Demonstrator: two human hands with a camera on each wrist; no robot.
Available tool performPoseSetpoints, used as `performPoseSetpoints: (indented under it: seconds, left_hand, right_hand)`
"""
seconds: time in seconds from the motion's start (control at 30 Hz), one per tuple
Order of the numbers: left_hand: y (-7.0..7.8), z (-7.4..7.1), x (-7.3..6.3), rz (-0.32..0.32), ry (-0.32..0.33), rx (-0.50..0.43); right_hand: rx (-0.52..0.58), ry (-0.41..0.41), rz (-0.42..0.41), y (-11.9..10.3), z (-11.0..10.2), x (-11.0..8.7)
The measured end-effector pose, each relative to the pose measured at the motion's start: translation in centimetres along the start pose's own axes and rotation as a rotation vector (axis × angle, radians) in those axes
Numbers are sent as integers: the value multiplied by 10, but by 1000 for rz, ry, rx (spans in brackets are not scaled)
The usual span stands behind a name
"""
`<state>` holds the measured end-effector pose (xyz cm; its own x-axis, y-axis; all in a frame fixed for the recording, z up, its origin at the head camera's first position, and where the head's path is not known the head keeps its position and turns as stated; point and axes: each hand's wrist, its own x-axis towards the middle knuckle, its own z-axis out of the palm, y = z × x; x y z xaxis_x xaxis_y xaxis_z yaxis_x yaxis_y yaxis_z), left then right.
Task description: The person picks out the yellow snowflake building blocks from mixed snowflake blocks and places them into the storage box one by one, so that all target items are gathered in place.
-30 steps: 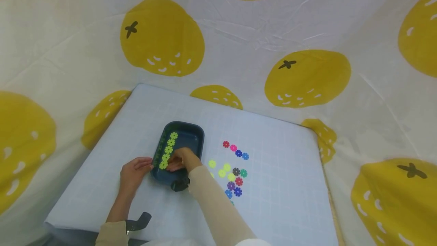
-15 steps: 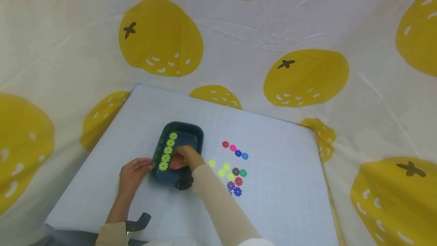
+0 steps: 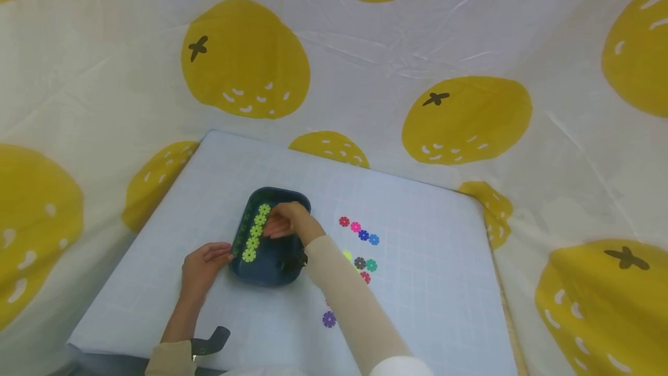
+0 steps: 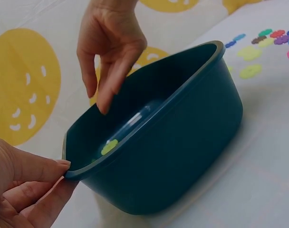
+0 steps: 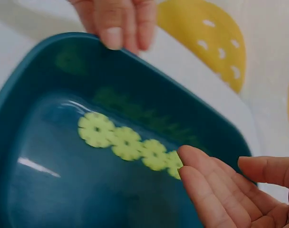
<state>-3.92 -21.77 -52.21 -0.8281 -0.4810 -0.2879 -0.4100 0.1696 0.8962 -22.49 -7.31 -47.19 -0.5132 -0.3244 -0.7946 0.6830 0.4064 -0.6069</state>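
Note:
A dark teal plastic basin (image 3: 261,276) stands on the covered table. Along its left inner side runs a straight row of several yellow-green snowflake discs (image 3: 253,242), edge to edge. My left hand (image 3: 202,267) pinches the basin's rim; the left wrist view shows the thumb (image 4: 44,168) on top and the fingers below. Over the inside of the basin, beside the upper part of the row, is my right hand (image 3: 289,220). Its fingers (image 5: 220,185) are extended and hold nothing visible. In the right wrist view, the fingertips overlap one disc of the row.
Right of the basin lie a short row of red, pink and blue discs (image 3: 356,227) and a loose group with grey (image 3: 360,263), green and red ones. A purple disc (image 3: 329,319) lies nearer the front. The right sleeve (image 3: 355,300) hides part of the group.
My right hand has moved up along the row toward the basin's far end. The right forearm has shifted right, covering some loose discs and uncovering a purple one. My left hand stays put.

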Motion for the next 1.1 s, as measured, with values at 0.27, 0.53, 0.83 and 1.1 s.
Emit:
performPoseSetpoints:
  seconds: [0.27,0.53,0.83,1.1]
  left_hand:
    - [1,1,-1,-3,-5,1]
    - [1,1,-1,5,0,0]
    - [-3,1,2,-2,1,23]
    - [-2,2,2,-3,0,31]
  right_hand:
    - [33,25,-94,-16,-30,-14]
    - [116,48,-103,-21,-65,-19]
    - [220,118,-88,-10,-111,-23]
    - [294,169,-22,16,-141,-20]
